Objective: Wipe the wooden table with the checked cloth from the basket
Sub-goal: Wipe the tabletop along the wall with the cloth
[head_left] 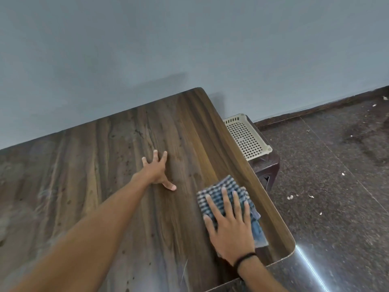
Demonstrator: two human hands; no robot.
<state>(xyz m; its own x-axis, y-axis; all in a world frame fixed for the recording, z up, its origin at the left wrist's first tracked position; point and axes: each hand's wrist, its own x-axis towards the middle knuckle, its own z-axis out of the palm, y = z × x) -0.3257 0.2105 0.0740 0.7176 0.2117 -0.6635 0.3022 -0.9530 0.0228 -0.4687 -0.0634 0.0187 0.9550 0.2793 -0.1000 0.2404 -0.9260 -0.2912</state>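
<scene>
I'm wiping: my right hand (229, 226), grip open and fingers straight, presses the checked cloth (219, 192) flat on the wooden counter (105, 165), near the basket (244, 135). My left hand (156, 169) braces spread farther from the basket. Next, I judge, comes a firm sweep away from the basket.

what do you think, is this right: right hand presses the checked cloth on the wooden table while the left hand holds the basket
No. In the head view the left hand rests open on the bare wooden table, not on the basket, which sits apart beyond the table's edge. The right hand does press the checked cloth on the table.
</scene>
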